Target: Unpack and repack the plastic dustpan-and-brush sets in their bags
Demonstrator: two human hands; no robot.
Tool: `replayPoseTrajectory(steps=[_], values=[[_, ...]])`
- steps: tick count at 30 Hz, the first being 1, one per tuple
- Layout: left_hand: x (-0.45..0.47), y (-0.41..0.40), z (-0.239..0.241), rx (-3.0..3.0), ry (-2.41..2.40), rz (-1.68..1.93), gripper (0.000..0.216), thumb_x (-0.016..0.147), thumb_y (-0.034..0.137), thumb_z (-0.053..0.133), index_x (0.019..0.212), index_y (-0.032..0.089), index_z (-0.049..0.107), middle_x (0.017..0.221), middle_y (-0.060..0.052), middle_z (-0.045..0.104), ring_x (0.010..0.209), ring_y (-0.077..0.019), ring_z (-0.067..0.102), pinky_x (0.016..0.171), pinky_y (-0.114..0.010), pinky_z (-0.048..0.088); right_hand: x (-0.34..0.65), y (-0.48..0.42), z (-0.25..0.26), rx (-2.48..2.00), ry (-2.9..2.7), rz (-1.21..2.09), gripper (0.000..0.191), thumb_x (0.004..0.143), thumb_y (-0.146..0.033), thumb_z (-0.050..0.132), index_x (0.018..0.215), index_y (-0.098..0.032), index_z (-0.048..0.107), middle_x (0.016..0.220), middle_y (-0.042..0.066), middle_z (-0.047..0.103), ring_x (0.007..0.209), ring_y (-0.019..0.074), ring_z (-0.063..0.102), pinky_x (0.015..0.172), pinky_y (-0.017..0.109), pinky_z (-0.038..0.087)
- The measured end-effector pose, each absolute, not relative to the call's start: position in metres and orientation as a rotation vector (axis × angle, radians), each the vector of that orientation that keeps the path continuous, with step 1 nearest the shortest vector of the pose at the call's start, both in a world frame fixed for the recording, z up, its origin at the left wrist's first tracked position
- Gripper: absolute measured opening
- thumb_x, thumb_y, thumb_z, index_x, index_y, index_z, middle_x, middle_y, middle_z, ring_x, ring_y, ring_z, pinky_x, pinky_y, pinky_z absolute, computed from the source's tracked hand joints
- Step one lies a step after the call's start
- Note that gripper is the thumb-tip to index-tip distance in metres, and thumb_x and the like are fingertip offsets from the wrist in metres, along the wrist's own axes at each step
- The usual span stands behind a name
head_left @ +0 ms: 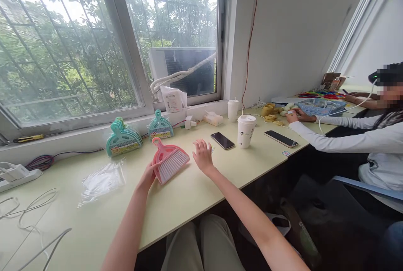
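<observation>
My left hand (147,177) grips the left edge of a pink dustpan and brush set (171,164), its white bristles facing up and its pink handle pointing toward the window. Just right of the set, my right hand (203,156) hovers with fingers spread, holding nothing. Partly hidden behind that hand is a small printed card (213,149) on the table. Farther back stand a stack of green dustpan sets (122,139) with labels and another green set (160,126). Clear plastic bags (102,181) lie flat to the left of my left hand.
A black phone (223,140), a lidded paper cup with straw (246,131) and a second phone (281,138) sit to the right. Cables and a power strip (20,178) are at left. A co-worker (346,132) handles small items at right.
</observation>
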State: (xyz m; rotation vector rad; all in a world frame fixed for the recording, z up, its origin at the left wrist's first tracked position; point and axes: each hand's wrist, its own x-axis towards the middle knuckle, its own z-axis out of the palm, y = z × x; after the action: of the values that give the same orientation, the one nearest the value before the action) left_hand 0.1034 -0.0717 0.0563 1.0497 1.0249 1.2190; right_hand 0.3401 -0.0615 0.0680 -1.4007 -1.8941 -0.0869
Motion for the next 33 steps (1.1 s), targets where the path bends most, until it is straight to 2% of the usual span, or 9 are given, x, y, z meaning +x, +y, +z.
replayPoseTrajectory(steps=[2, 4, 12, 17, 20, 23, 26, 28, 33], values=[[0.098, -0.067, 0.05, 0.867, 1.022, 1.329, 0.039, 0.072, 0.023, 0.071, 0.111, 0.02, 0.066, 0.102, -0.01, 0.072, 0.088, -0.0252, 0.069, 0.074, -0.035, 0.057, 0.369, -0.065, 0.049, -1.578, -1.909, -0.06, 0.047, 0.092, -0.024, 0.045, 0.137, -0.017, 0.04, 0.149, 0.018, 0.038, 0.144, 0.0292, 0.022, 0.114, 0.058, 0.013], [0.097, -0.064, 0.047, 0.68, 1.012, 1.453, 0.032, 0.076, 0.023, 0.064, 0.109, 0.021, 0.066, 0.096, -0.008, 0.072, 0.083, -0.023, 0.07, 0.076, -0.038, 0.058, 0.387, -0.067, 0.032, -1.704, -1.953, 0.102, 0.057, 0.093, -0.028, 0.042, 0.147, -0.014, 0.027, 0.154, 0.019, 0.029, 0.146, 0.029, 0.02, 0.115, 0.058, 0.011], [0.099, -0.069, 0.052, 0.531, 0.78, 1.732, 0.026, 0.083, 0.017, 0.054, 0.106, 0.019, 0.065, 0.106, -0.007, 0.071, 0.103, -0.0175, 0.066, 0.096, -0.032, 0.052, 0.37, -0.08, 0.02, -1.28, -2.191, 0.47, 0.057, 0.093, -0.022, 0.046, 0.148, -0.024, 0.029, 0.151, 0.009, 0.04, 0.134, 0.0195, 0.044, 0.106, 0.035, 0.04], [0.097, -0.071, 0.044, 0.535, 0.755, 1.785, 0.034, 0.083, 0.016, 0.052, 0.115, 0.02, 0.062, 0.113, -0.007, 0.069, 0.106, -0.018, 0.065, 0.099, -0.036, 0.049, 0.359, -0.088, 0.021, -1.097, -2.238, 0.483, 0.049, 0.09, -0.027, 0.056, 0.137, -0.02, 0.047, 0.136, 0.01, 0.056, 0.126, 0.0202, 0.052, 0.107, 0.034, 0.039], [0.095, -0.068, 0.041, 0.561, 0.751, 1.807, 0.034, 0.083, 0.018, 0.051, 0.116, 0.021, 0.061, 0.12, -0.008, 0.066, 0.11, -0.0183, 0.063, 0.099, -0.036, 0.048, 0.358, -0.082, 0.023, -1.163, -2.147, 0.414, 0.059, 0.092, -0.037, 0.052, 0.146, -0.022, 0.032, 0.139, 0.01, 0.052, 0.12, 0.0203, 0.056, 0.101, 0.035, 0.043], [0.095, -0.066, 0.039, 0.595, 0.779, 1.803, 0.032, 0.083, 0.02, 0.052, 0.114, 0.021, 0.061, 0.123, -0.008, 0.064, 0.113, -0.0196, 0.062, 0.097, -0.035, 0.05, 0.355, -0.074, 0.026, -1.316, -2.093, 0.269, 0.068, 0.093, -0.047, 0.049, 0.151, -0.022, 0.022, 0.148, 0.013, 0.042, 0.133, 0.0241, 0.043, 0.109, 0.044, 0.033], [0.094, -0.065, 0.038, 0.582, 0.822, 1.782, 0.031, 0.082, 0.021, 0.052, 0.112, 0.019, 0.061, 0.124, -0.009, 0.064, 0.11, -0.0205, 0.063, 0.094, -0.036, 0.052, 0.352, -0.069, 0.027, -1.352, -2.308, 0.326, 0.068, 0.088, -0.052, 0.054, 0.146, -0.023, 0.035, 0.151, 0.012, 0.039, 0.143, 0.0279, 0.029, 0.115, 0.057, 0.013], [0.093, -0.064, 0.039, 0.543, 0.874, 1.747, 0.029, 0.081, 0.019, 0.053, 0.109, 0.018, 0.062, 0.122, -0.01, 0.064, 0.106, -0.0204, 0.064, 0.091, -0.036, 0.054, 0.351, -0.07, 0.025, -1.349, -2.38, 0.411, 0.054, 0.09, -0.046, 0.054, 0.139, -0.026, 0.046, 0.149, 0.009, 0.043, 0.142, 0.027, 0.032, 0.115, 0.059, 0.009], [0.099, -0.059, 0.039, 0.646, 0.916, 1.737, 0.035, 0.074, 0.013, 0.058, 0.109, 0.019, 0.061, 0.115, -0.006, 0.066, 0.1, -0.0173, 0.065, 0.083, -0.027, 0.056, 0.371, -0.083, 0.03, -1.274, -2.157, 0.579, 0.042, 0.089, -0.032, 0.056, 0.131, -0.028, 0.056, 0.136, 0.005, 0.058, 0.13, 0.0238, 0.05, 0.112, 0.046, 0.032]])
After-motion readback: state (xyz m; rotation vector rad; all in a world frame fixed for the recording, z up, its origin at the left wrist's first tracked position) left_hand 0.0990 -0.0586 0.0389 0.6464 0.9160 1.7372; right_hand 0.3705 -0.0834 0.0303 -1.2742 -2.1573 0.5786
